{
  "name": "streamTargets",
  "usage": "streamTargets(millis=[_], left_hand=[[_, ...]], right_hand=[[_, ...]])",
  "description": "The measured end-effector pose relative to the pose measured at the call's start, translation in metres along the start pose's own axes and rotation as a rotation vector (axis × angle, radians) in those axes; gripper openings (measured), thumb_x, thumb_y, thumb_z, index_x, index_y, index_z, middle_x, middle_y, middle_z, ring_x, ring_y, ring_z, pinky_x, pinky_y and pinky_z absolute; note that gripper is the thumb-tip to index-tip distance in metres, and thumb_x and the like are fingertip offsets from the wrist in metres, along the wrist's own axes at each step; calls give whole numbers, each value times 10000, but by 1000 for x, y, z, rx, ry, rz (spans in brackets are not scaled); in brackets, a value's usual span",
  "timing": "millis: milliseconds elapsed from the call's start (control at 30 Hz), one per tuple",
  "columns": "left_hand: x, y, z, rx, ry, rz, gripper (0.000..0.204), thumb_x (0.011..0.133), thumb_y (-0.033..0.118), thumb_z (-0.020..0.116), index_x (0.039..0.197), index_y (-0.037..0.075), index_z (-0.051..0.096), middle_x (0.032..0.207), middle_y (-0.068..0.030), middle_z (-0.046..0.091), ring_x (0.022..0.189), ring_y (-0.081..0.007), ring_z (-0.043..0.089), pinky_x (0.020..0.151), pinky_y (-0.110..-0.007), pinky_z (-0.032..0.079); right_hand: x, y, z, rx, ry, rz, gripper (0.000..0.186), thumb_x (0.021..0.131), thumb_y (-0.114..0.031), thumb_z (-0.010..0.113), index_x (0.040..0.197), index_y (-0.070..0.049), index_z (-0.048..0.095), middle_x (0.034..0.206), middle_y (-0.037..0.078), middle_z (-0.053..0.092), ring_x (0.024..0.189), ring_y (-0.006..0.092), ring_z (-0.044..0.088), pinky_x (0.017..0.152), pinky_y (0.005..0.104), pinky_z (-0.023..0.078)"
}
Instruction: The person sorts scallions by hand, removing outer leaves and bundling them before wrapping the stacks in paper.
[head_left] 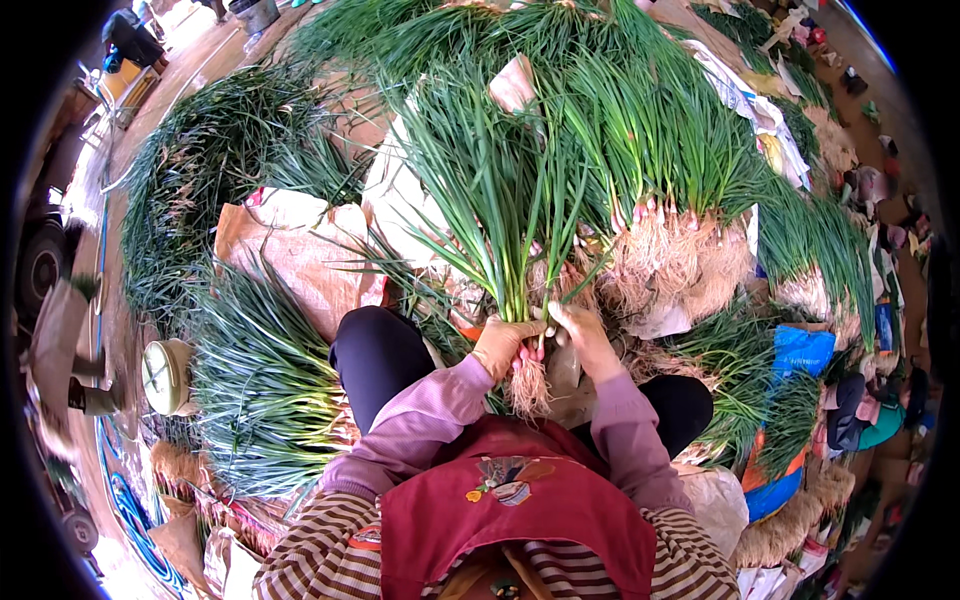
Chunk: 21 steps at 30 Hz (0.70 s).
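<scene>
My left hand (505,343), in a pale glove, is wrapped round a bunch of spring onions (500,220) just above the pinkish bulbs. Their green leaves fan out away from me, while the stringy roots (528,388) hang below the hand toward my lap. Close beside it, my right hand (585,335) is closed with its thumb and fingertips pinched at the base of a spring onion stalk at the bunch's right edge. Its fingertips partly hide that stalk. Beyond my right hand lies a large pile of spring onions (665,150), roots (665,255) facing me.
More spring onions (265,385) lie by my left knee, and a dark green heap (200,190) sits farther left. An orange-tan sack (295,265) lies before that knee. Left stands a pale bucket (168,377); right, a blue sheet (800,350). Other people (870,410) sit at the right rim.
</scene>
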<state>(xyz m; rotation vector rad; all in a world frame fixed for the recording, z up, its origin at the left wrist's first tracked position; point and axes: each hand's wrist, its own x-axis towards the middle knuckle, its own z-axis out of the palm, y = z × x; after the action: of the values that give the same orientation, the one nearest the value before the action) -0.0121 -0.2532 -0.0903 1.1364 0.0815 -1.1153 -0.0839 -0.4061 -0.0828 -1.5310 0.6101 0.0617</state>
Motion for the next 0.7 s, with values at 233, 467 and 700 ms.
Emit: streamTargets(millis=[233, 467, 700], left_hand=[[1, -18, -4, -33, 146, 193, 191, 782, 137, 685, 689, -20, 628, 518, -80, 582, 329, -126, 479, 293, -232, 338], [-1, -22, -12, 104, 153, 77, 281, 831, 204, 640, 633, 5, 629, 507, -72, 585, 323, -94, 452, 296, -221, 317], [1, -17, -4, 106, 61, 131, 269, 851, 216, 614, 685, 5, 622, 530, -72, 595, 326, -98, 452, 293, -209, 289]], right_hand=[[43, 26, 26, 185, 221, -136, 133, 843, -147, 603, 850, -17, 633, 781, 39, 618, 599, 92, 504, 541, 246, 396], [31, 57, 16, -67, 290, -52, 215, 893, -136, 508, 792, 19, 616, 746, 96, 637, 639, 193, 576, 622, 299, 435], [26, 5, 25, 793, 17, 150, 295, 945, -317, 479, 888, -39, 559, 692, -17, 476, 568, 89, 410, 476, 220, 317]])
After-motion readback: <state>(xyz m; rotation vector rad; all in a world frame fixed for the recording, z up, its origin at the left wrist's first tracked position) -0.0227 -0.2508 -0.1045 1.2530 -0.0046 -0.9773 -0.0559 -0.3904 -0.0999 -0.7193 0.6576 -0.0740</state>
